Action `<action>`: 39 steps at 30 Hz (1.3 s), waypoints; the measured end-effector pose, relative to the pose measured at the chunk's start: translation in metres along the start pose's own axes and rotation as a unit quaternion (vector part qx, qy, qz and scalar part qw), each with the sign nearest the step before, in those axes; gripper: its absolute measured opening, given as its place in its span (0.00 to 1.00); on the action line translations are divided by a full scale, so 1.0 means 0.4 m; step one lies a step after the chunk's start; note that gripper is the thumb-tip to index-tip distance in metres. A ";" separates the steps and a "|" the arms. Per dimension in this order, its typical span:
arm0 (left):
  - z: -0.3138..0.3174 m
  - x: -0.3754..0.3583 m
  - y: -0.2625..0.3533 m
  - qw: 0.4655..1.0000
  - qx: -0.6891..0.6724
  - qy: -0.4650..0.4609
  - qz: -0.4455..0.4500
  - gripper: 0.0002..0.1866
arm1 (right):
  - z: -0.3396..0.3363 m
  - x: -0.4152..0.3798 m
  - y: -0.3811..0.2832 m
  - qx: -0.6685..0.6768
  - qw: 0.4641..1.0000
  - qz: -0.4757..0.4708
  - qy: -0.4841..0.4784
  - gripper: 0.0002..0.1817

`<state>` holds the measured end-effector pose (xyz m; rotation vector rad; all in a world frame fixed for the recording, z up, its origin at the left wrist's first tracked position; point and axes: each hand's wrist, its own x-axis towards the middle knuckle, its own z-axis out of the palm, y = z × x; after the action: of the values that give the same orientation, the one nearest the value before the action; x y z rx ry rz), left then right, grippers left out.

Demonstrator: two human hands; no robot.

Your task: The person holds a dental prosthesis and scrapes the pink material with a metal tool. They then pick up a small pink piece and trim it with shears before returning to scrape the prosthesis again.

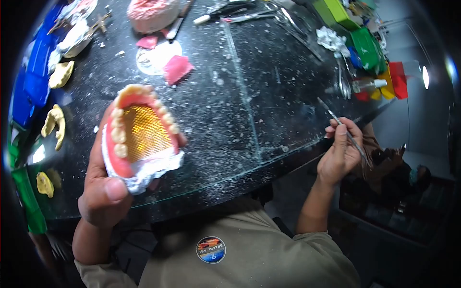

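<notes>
My left hand (106, 194) is closed round a denture model (121, 144), holding it above the table at the left. The model has a pink gum rim, a row of cream teeth and a gold mesh plate (146, 132) across the palate. White plaster shows along its near edge, where my thumb presses. At the right, beyond the table's front edge, my right hand (340, 151) grips a thin metal dental carver (348, 134) between thumb and fingers. The carver points up and left, apart from the model.
Pink wax pieces (177, 69) lie near a white disc (156, 58). A pink-topped plaster model (152, 14) and several metal tools (288, 21) stand at the back. Yellowish casts (54, 126) and blue bins (36, 72) line the left. Coloured bins (367, 50) sit at the right.
</notes>
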<state>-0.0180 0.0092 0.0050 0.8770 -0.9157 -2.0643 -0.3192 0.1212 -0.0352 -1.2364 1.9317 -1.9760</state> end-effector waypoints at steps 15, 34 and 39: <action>-0.024 -0.007 -0.005 0.999 -0.024 -0.043 -0.001 0.51 | -0.010 -0.024 0.049 -0.044 0.999 -0.007 -0.010 0.05; 0.000 -0.009 -0.003 1.000 -0.024 -0.020 0.002 0.53 | 0.000 -0.027 0.049 -0.033 0.999 -0.016 -0.005 0.05; -0.004 -0.007 0.003 0.998 0.052 -0.014 -0.013 0.55 | -0.002 -0.027 0.051 -0.027 0.999 -0.020 0.003 0.05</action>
<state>-0.0149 0.0102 0.0059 0.9213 -1.0394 -2.0711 -0.3216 0.1248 -0.0579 -1.2926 1.9911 -1.9600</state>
